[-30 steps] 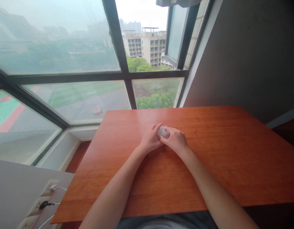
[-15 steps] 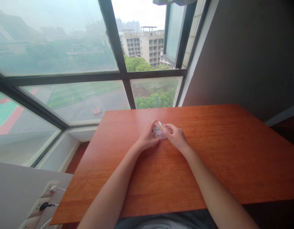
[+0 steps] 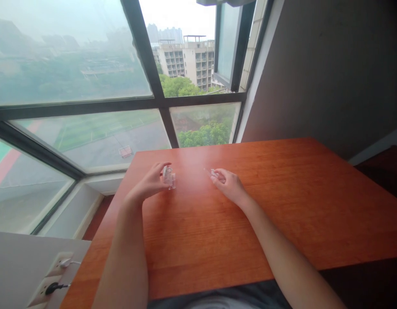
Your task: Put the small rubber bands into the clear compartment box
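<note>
My left hand (image 3: 153,180) grips a small clear plastic box (image 3: 169,178) by its edges, thumb below and fingers above, over the left part of the table. Pale shapes show inside the box, too small to name. Further right, my right hand (image 3: 229,184) is closed on a small clear piece (image 3: 214,173) that pokes out past its fingertips; most of it is hidden by the fingers, and I cannot tell its exact kind. The two hands are well apart.
Both forearms reach over a reddish-brown wooden table (image 3: 198,240). Windows (image 3: 89,133) stand beyond its far and left edges, and a grey wall (image 3: 321,73) is at the right. Wall sockets with plugs (image 3: 53,287) are at lower left.
My hands were together around the clear box; now they are apart. The left hand has moved left with the box, while the right holds a small clear piece. The view has shifted slightly.
</note>
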`<action>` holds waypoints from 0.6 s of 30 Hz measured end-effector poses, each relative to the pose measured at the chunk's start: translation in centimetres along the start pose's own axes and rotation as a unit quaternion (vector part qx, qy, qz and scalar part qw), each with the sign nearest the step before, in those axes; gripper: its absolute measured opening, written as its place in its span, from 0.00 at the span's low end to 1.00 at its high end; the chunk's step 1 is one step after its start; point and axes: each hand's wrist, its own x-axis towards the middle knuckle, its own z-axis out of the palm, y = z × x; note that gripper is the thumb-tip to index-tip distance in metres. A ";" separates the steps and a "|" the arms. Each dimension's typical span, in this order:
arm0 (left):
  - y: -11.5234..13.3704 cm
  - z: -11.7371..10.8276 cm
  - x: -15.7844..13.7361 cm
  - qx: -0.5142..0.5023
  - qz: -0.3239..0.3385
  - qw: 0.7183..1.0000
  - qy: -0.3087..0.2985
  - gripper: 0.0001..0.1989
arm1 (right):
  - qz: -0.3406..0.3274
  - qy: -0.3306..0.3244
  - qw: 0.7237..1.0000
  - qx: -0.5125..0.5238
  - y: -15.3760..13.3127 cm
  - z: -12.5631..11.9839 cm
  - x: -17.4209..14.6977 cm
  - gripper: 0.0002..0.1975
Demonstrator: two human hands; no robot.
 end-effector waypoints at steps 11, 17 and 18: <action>1.5 0.9 0.0 0.163 0.028 0.986 0.005 0.35 | -0.024 -0.005 0.999 -0.024 0.0 0.0 -0.1 0.16; 1.1 3.3 1.1 0.242 0.036 0.970 0.010 0.30 | -0.026 -0.008 0.999 -0.028 0.1 0.1 -0.2 0.16; 1.0 3.6 1.2 0.247 0.035 0.968 0.008 0.30 | -0.027 -0.009 0.999 -0.032 0.1 0.1 -0.2 0.17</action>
